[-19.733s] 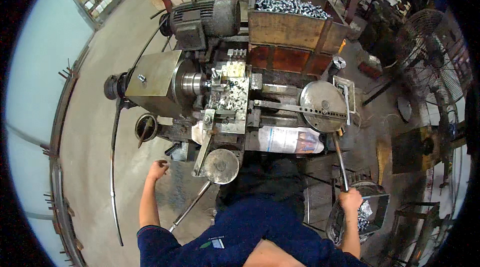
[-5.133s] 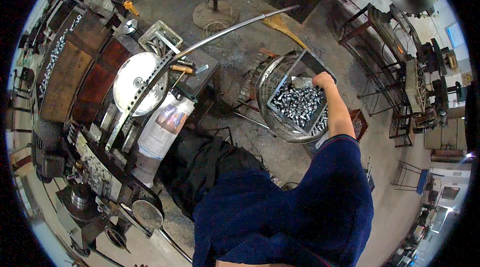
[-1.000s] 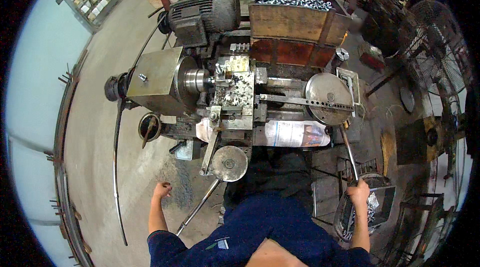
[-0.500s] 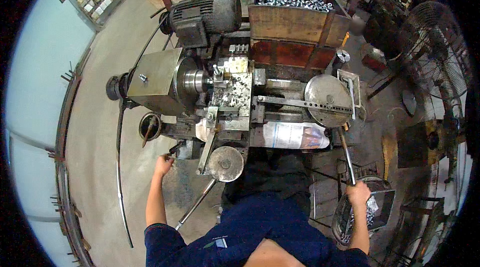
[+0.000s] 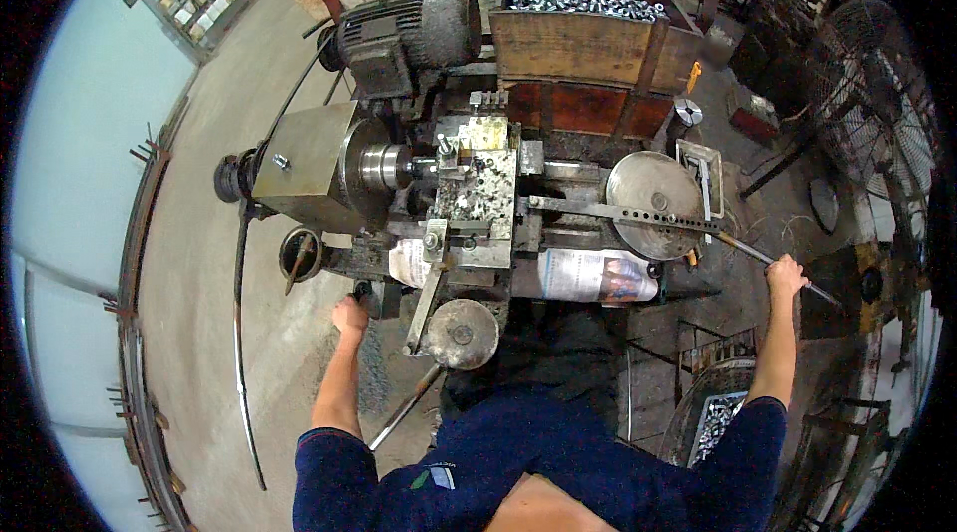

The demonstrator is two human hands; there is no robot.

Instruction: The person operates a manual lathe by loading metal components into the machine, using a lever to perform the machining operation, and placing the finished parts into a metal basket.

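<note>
At the right, my right hand [image 5: 788, 276] is wrapped round a long metal lever [image 5: 750, 251]. That lever runs out from a large round plate [image 5: 653, 203], which a perforated flat bar [image 5: 588, 208] links to the lathe's tool slide [image 5: 483, 193]. My left hand [image 5: 350, 317] is closed on a small dark handle [image 5: 363, 289] at the lathe's near left side; the fingers show only in part. A bright chuck [image 5: 384, 166] faces the tool post [image 5: 449, 155]. Metal chips cover the slide. A smaller round plate [image 5: 461, 334] with its own lever [image 5: 407, 406] sits nearest me, untouched.
Behind the lathe stand a motor [image 5: 399, 38] and a bin [image 5: 568, 45] heaped with small metal parts. Another container of metal parts [image 5: 713, 427] is below my right forearm. A fan [image 5: 862, 83] stands far right; a small pot [image 5: 300, 255] hangs left. Printed paper [image 5: 578, 275] covers the near rail.
My right hand has swung the long lever outward to the right and away from me. The tool slide and smaller plate have shifted slightly right. My left hand has moved a little right and forward.
</note>
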